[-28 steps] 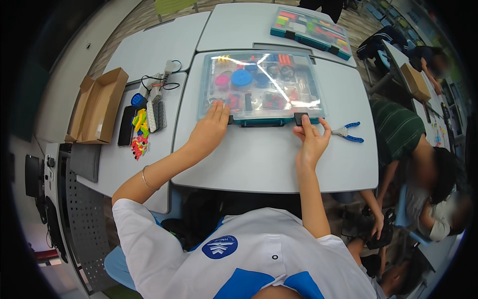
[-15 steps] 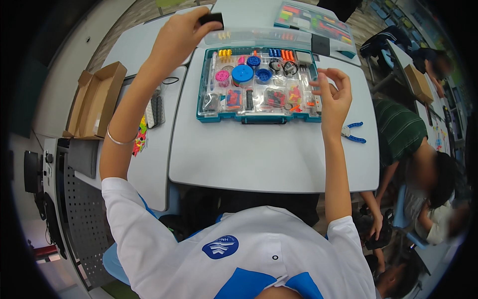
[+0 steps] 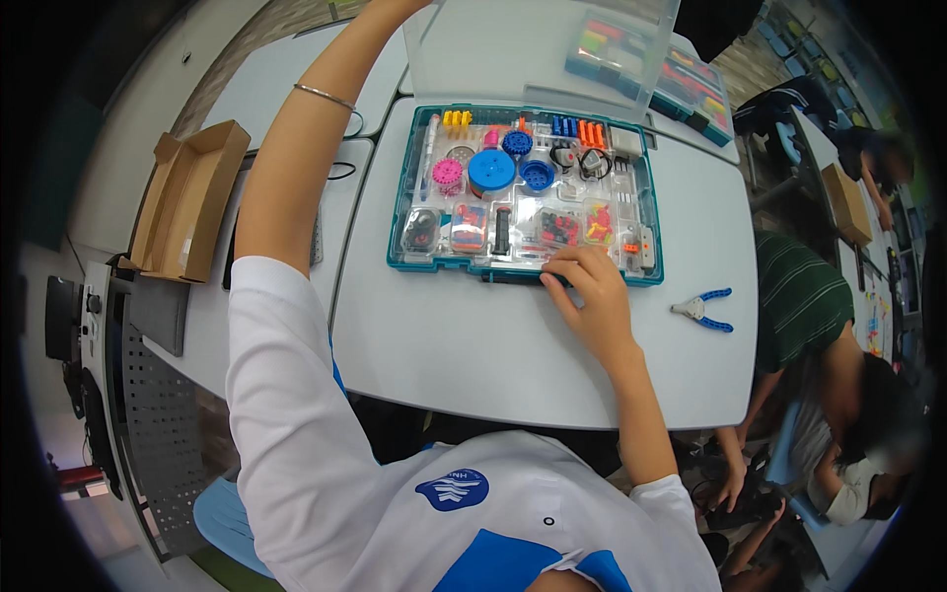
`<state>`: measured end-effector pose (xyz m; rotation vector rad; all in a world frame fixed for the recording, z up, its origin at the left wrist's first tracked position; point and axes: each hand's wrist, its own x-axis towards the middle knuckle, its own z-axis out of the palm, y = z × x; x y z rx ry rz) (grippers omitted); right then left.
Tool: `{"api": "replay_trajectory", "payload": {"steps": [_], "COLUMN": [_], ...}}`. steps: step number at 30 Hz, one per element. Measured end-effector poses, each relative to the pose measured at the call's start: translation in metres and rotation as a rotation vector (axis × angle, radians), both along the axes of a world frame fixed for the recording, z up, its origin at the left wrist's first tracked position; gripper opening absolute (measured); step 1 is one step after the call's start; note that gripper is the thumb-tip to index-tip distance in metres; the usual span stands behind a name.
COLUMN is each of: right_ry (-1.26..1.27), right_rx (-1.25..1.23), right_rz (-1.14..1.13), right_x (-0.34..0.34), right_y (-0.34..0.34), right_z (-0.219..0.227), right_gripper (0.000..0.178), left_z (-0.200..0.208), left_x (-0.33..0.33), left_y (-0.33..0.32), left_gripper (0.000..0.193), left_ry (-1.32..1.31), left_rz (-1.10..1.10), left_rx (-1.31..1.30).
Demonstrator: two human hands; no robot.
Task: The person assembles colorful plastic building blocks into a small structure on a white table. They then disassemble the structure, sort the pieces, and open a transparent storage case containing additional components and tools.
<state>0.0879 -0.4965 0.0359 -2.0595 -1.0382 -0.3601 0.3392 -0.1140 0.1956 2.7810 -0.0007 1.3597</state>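
Observation:
A teal-rimmed storage case stands on the white table in front of me, filled with building parts. Its clear lid is raised along the far side. My left arm reaches up past the case's left side; only the edge of my left hand shows, by the lid's upper left corner, its fingers cut off by the frame. My right hand is at the case's front rim, with fingertips over it and thumb in front. Inside are a blue disc, a pink gear, yellow pieces and bagged small parts.
Blue-handled pliers lie right of the case. A cardboard box sits on the left. Beyond is a second parts case. At the right, a person in a green striped shirt bends down near other tables.
The clear lid has swung up to stand taller. My left hand has gone up, nearly out of view. My right hand has moved from the case's right side to its front rim.

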Motion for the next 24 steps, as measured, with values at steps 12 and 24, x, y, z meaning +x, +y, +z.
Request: {"api": "replay_trajectory", "payload": {"steps": [12, 24], "right_ry": [0.067, 0.098], "right_rx": [-0.061, -0.105], "right_rz": [-0.024, -0.078], "right_x": [-0.006, -0.006], "right_y": [-0.003, -0.004], "right_z": [0.002, -0.001], "right_gripper": [0.024, 0.036], "left_z": [-0.135, -0.194], "left_x": [0.129, 0.117], "left_y": [0.116, 0.086], "left_gripper": [0.073, 0.072], "left_ry": [0.178, 0.596], "left_rz": [0.037, -0.005], "left_rx": [-0.251, -0.788]}}
